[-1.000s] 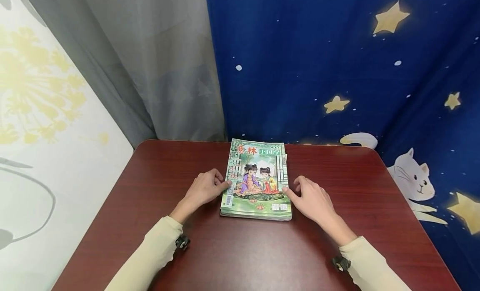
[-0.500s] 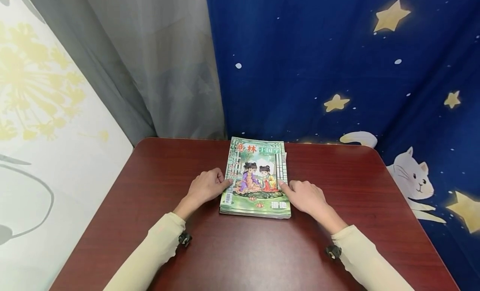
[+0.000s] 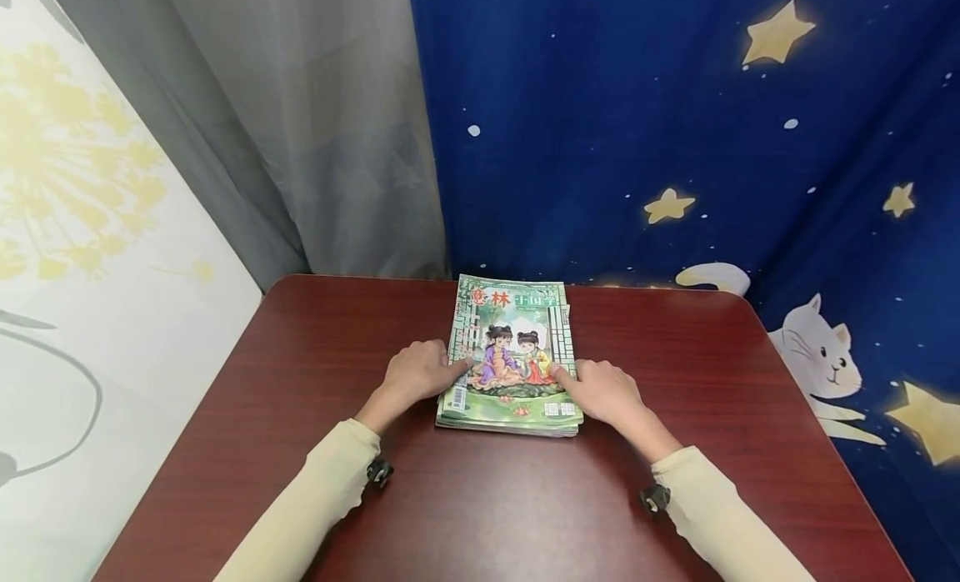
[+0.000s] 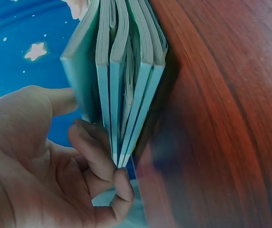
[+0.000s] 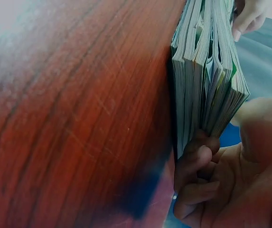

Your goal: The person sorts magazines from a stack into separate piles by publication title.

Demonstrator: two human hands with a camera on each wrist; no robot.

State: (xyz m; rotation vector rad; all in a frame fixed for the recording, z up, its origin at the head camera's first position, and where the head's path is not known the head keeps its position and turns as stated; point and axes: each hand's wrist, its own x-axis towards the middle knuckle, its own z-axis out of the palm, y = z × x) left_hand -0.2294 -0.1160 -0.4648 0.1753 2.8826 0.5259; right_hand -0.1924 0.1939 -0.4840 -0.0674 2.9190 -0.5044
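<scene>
A stack of several magazines (image 3: pixel 487 430) lies on the dark red table, the topmost magazine (image 3: pixel 517 403) showing a green cover with two drawn figures. My left hand (image 3: pixel 420 372) grips the top magazine's left edge, thumb on the cover. In the left wrist view, the fingertips (image 4: pixel 90 147) of that hand curl in under the top magazine (image 4: pixel 79 71), which stands apart from the spines below. At the opposite edge my right hand (image 3: pixel 606 390) pinches the top magazine with its thumb on the cover. The right wrist view shows its curled fingers (image 5: pixel 195 164) against the page edges.
The table (image 3: pixel 465 515) extends around the stack on both sides and in front. Behind it hang a grey curtain (image 3: pixel 352 148) and a blue star-patterned curtain (image 3: pixel 585 132). A white wall (image 3: pixel 112 332) with yellow prints stands at the left.
Both hands have moved inward, the thumbs farther onto the cover. The right hand has closed in on the right edge. Between the top magazine and those below, the front edge looks slightly more parted.
</scene>
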